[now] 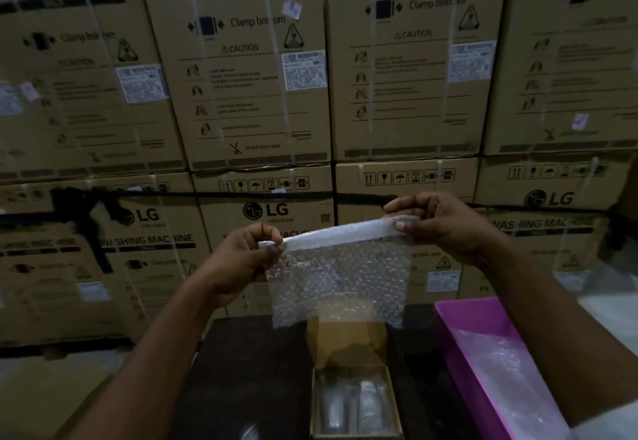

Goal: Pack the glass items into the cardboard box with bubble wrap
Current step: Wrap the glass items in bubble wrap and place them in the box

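left hand (247,260) and right hand (438,223) pinching bubbly clear bubble wrap (340,274), open cardboard box (355,401) sitting below them, LG washing machine cartons (255,70) looming behind

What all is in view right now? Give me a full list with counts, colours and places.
bubble wrap sheet: one, clear, held up above the small box
small box: one, brown, open, on the dark table
glass items: apparently two, clear, inside the small box
dark table: one, under the small box
pink bin: one, right of the small box, holding clear plastic
washing machine cartons: many, brown, stacked behind
left hand: pinches the sheet's top left
right hand: pinches the sheet's top right
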`<act>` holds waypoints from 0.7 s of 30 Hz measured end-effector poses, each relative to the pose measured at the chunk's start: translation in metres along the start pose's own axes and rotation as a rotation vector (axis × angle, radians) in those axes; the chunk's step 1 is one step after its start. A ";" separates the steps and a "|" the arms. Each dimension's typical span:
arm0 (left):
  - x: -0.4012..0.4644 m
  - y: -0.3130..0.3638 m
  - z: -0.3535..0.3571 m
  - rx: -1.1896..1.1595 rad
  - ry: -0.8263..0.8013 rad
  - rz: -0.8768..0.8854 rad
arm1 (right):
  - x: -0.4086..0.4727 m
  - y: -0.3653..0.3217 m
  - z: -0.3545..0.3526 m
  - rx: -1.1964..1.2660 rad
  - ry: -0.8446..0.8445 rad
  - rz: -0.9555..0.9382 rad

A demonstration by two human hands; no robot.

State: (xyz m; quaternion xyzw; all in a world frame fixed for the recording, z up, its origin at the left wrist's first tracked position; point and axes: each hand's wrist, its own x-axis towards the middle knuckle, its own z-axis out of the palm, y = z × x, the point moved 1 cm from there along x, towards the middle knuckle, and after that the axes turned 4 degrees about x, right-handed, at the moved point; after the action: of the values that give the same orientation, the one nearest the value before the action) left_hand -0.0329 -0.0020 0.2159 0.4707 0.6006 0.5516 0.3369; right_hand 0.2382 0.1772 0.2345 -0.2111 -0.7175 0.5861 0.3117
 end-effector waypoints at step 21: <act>0.004 -0.007 -0.005 -0.119 -0.164 -0.049 | 0.004 0.031 -0.013 0.311 -0.156 0.107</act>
State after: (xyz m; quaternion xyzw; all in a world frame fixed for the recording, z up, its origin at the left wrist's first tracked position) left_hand -0.0406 0.0007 0.2102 0.4785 0.5484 0.5377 0.4256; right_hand 0.2424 0.1964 0.2073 -0.1523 -0.6281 0.7203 0.2520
